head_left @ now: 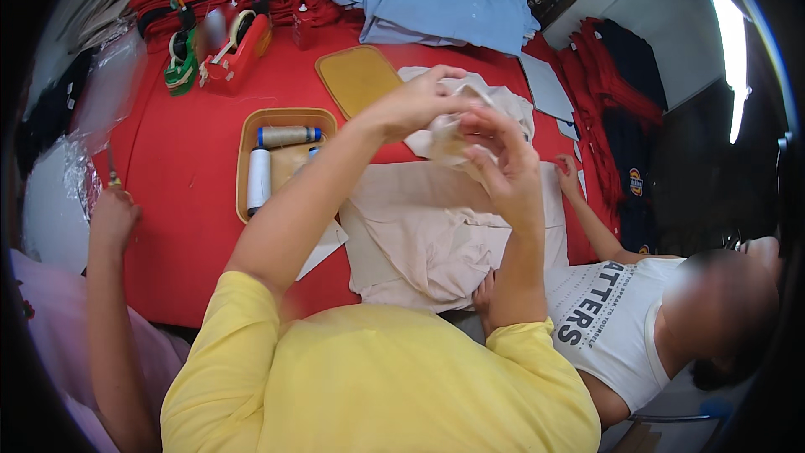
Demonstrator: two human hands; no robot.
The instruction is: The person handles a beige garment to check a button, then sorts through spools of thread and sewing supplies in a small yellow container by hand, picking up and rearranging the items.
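Note:
Above the table, my left hand [422,105] pinches the upper edge of a bunched cream piece of cloth [449,141]. Facing it, my right hand [508,161] has its fingers curled round the other side of the same cloth. The folds hide some of the fingertips. A larger cream garment [423,239] lies rumpled on the red-covered table [189,159] beneath my hands, and more pale fabric [516,105] is spread just behind them.
Left of my arm sits a tan tray [244,164] with thread spools. Tape dispensers [235,54], an olive board [356,80] and blue folded shirts [428,0] lie farther back. A co-worker's hand [115,210] holds a small tool at left; another's hand [570,178] rests at right.

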